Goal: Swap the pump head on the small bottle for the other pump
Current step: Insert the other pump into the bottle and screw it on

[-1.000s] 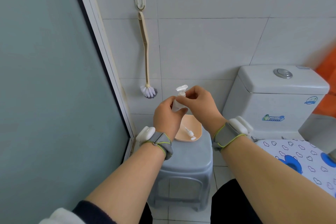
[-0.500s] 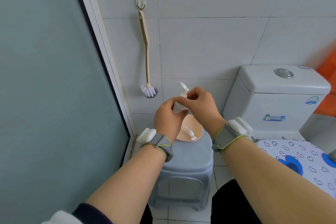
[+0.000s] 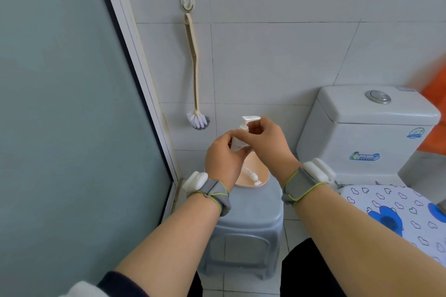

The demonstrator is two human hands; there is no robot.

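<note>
A small white bottle (image 3: 237, 143) is held upright above the stool, with my left hand (image 3: 223, 160) wrapped round its body. A white pump head (image 3: 249, 120) sits on its neck, nozzle pointing right. My right hand (image 3: 265, 141) pinches the pump's collar from the right with thumb and fingers. The other white pump (image 3: 252, 176) lies loose in a peach-coloured dish (image 3: 261, 170) on the grey plastic stool (image 3: 251, 210), just below my hands. Much of the bottle is hidden by my fingers.
A toilet cistern (image 3: 366, 125) stands to the right, and a patterned seat cover (image 3: 395, 210) lies below it. A toilet brush (image 3: 196, 79) hangs on the tiled wall. A frosted glass door (image 3: 67, 116) fills the left side.
The pump head has turned on the bottle: its nozzle pointed right, then away, and now points right again. Both hands stay in nearly the same place above the dish.
</note>
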